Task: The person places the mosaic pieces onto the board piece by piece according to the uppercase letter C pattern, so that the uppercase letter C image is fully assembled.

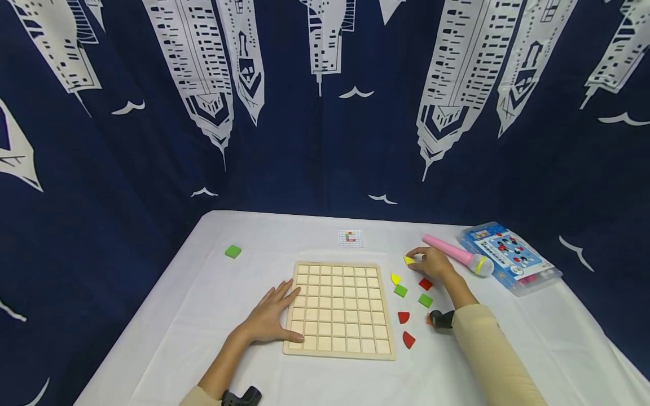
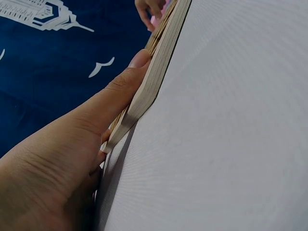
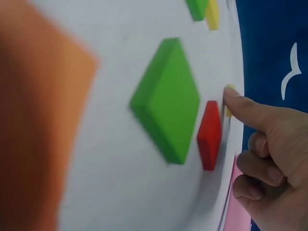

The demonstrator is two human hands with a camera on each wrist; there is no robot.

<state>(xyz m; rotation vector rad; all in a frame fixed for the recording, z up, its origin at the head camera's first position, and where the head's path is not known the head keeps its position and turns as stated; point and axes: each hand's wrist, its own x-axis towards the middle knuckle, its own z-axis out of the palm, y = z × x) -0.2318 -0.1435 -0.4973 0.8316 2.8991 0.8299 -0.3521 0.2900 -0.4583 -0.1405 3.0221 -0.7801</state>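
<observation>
Left hand [image 1: 269, 316] spread wide, thumb and fingertips on the left side of the wooden grid board [image 1: 337, 307], probably to steady it. Two red quarter-rounds [image 1: 408, 339] lie loose right of the board, nearer than the right hand [image 1: 434, 265], likely for easy reach. That hand's narrow, pinching a yellow piece [image 1: 408, 260]; from here can't tell if it's off the cloth [image 1: 167, 321]. Pink microphone [image 1: 449, 248] just past it, plastic case [image 1: 508, 254] farther right; pattern card [image 1: 350, 238] beyond the board, presumably for viewing.

Held yellow piece [image 1: 408, 260]: partly hidden by right hand [image 1: 434, 264]. Orange piece [image 3: 38, 120]: blurred and cropped in right wrist view. Printed card [image 1: 350, 238]: detail too small to read.
</observation>
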